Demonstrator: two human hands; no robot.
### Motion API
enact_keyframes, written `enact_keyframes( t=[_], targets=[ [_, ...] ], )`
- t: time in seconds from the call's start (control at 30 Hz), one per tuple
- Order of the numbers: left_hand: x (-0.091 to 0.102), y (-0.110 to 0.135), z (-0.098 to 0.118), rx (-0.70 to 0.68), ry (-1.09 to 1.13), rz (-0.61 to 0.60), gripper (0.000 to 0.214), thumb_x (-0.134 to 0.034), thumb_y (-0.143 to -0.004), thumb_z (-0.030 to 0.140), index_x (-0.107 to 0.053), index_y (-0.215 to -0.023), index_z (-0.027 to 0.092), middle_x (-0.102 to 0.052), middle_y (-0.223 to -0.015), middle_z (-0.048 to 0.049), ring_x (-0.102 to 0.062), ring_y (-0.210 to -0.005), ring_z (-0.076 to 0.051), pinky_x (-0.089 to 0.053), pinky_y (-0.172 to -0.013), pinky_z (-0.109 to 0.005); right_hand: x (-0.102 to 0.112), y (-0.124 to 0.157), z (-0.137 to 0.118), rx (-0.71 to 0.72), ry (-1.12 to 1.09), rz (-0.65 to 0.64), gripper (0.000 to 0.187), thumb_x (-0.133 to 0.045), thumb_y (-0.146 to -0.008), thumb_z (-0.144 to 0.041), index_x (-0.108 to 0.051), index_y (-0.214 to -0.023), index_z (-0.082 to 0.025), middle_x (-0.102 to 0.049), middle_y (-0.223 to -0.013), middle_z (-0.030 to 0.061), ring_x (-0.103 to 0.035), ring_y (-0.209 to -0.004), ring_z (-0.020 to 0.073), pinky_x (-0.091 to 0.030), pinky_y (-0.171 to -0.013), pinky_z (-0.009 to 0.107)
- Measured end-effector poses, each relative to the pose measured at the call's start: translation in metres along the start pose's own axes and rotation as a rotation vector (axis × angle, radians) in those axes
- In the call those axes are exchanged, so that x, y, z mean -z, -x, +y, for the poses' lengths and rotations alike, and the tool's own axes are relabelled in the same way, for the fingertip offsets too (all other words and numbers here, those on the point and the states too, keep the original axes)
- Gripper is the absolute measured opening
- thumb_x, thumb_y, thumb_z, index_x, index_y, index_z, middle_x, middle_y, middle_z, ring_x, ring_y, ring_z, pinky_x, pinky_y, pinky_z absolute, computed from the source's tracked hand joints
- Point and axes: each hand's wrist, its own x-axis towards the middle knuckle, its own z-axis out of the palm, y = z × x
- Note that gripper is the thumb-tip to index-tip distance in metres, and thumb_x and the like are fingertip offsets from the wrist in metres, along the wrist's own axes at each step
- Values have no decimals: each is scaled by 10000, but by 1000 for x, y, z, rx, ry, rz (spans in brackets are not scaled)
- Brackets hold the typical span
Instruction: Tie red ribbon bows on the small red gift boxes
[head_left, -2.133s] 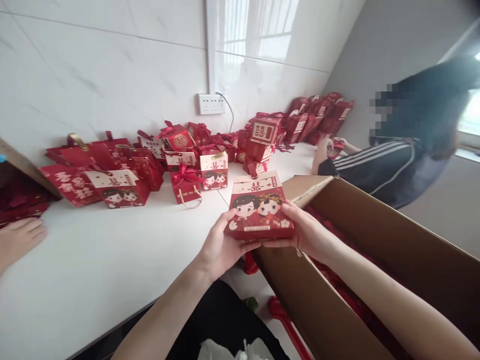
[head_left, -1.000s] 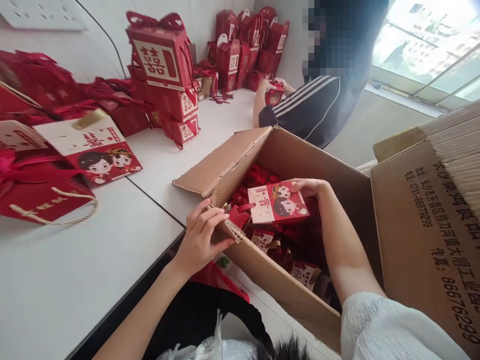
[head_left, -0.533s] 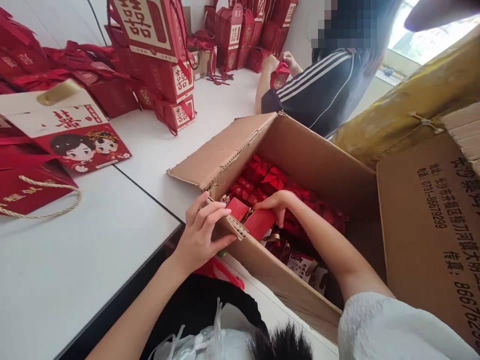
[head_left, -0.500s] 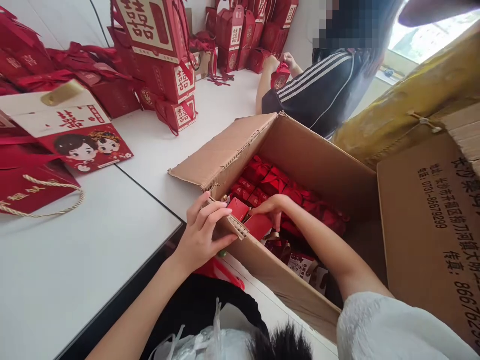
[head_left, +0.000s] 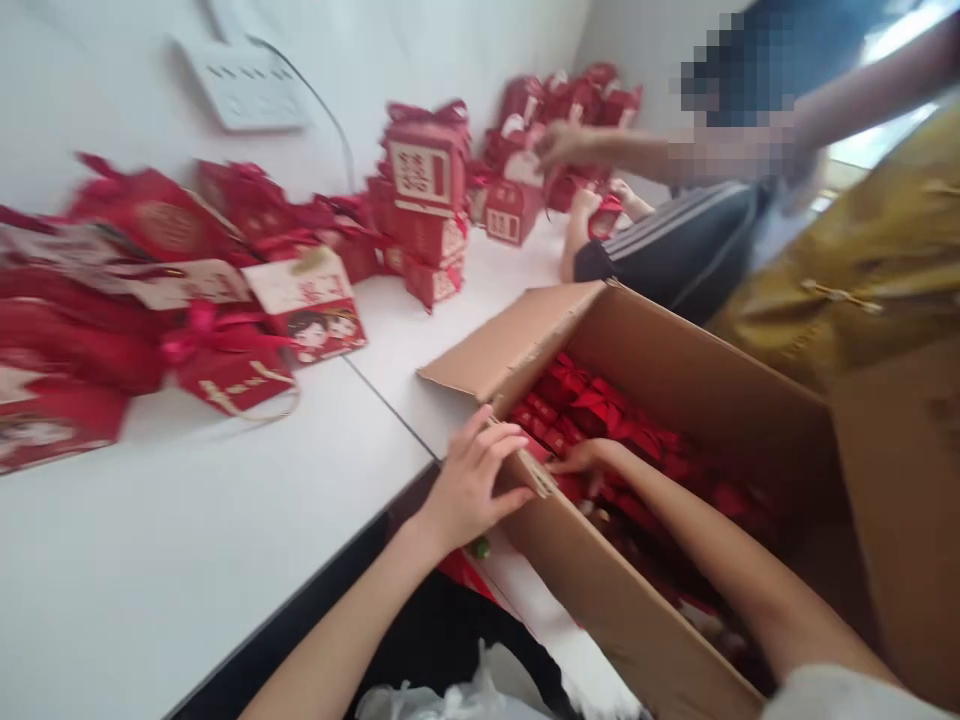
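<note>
My left hand [head_left: 480,480] grips the near left edge of an open cardboard box [head_left: 637,590], its fingers over the rim and thumb on the near side. Inside the box, my right hand [head_left: 592,458] reaches down with its fingers around a small red gift box [head_left: 571,487] close to that rim; blur hides part of the grip. Rows of red gift boxes with ribbons [head_left: 592,400] fill the box behind my right hand. Darker items nearer its front wall are too smeared to make out.
Red gift boxes and bags [head_left: 172,230] crowd the white table [head_left: 150,560] along the wall. A stack of red boxes [head_left: 431,200] stands further right. A co-worker in a dark striped sleeve [head_left: 667,240] handles a red box; another person's arm [head_left: 630,152] reaches over. A yellow sack [head_left: 862,240] stands behind.
The view has swung, so the scene sits further right and lower. Another person's arm now reaches across to a red gift box at the back. My hands stay at the cardboard box.
</note>
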Motion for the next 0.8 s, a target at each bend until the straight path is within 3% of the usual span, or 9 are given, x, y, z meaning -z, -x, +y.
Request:
enact_keyframes(
  t=[0.1,0.17,0.3,0.4,0.47,0.57,0.63,0.7,0.8],
  targets=[
    [17,6,1,47,-4,-50,559,-557,-837,427,-348,-1304,201,-454,-1342,-149,-301,-1359,-278,-368,-1051,-462,14,22,-26,-65,259,11,531,-667,-593,-666,-465,-473,-190,-507,-409,43,-590,-372,229,-460,-302,307],
    [39,15,-10,136,-60,24,533,-540,-847,394,-343,-1305,209,-405,-1383,-159,-321,-1350,-273,-387,-1035,-453,25,39,-50,-78,450,123,512,-597,-676,-641,-444,-442,-212,-511,-423,77,-598,-382,223,-469,-334,301],
    [120,49,-61,395,-283,559,428,-517,-849,281,-376,-1245,202,-415,-1338,-159,-386,-1295,-259,-374,-1034,-466,22,81,-103,14,626,321,472,-453,-734,-650,-400,-467,-265,-567,-501,132,-589,-369,184,-411,-360,286],
    [202,84,-105,589,-483,1026,481,-556,-788,232,-370,-1226,162,-404,-1313,-179,-369,-1290,-272,-326,-1059,-471,-10,110,-147,116,675,298,372,-499,-687,-656,-466,-593,-298,-618,-617,129,-601,-405,198,-363,-346,297],
    [253,104,-129,808,-516,1157,523,-546,-756,174,-351,-1240,129,-381,-1338,-196,-317,-1329,-263,-260,-1108,-432,-41,122,-180,298,754,237,323,-524,-689,-631,-528,-655,-310,-650,-750,126,-651,-539,232,-399,-391,322],
    [310,126,-154,904,-470,1194,568,-532,-751,154,-322,-1276,101,-346,-1384,-227,-296,-1345,-287,-229,-1115,-454,-91,126,-230,570,972,150,252,-554,-713,-541,-632,-765,-307,-687,-832,93,-664,-791,287,-459,-603,380],
    [332,135,-163,922,-414,1130,535,-556,-745,174,-376,-1247,128,-449,-1328,-198,-395,-1283,-290,-302,-1069,-461,-119,120,-258,679,1040,102,299,-578,-703,-516,-670,-858,-278,-701,-859,88,-655,-808,297,-444,-616,367],
    [340,141,-163,918,-362,1026,403,-577,-738,204,-490,-1128,150,-587,-1170,-149,-534,-1129,-276,-406,-974,-433,-141,110,-283,787,1053,49,339,-592,-701,-522,-686,-872,-245,-706,-850,87,-650,-767,283,-426,-571,332],
    [327,148,-147,872,-336,885,144,-588,-732,249,-586,-850,165,-658,-894,-75,-613,-886,-227,-474,-842,-361,-162,95,-313,922,1040,27,295,-597,-728,-505,-682,-804,-233,-698,-822,65,-638,-718,242,-415,-543,296]
  ],
)
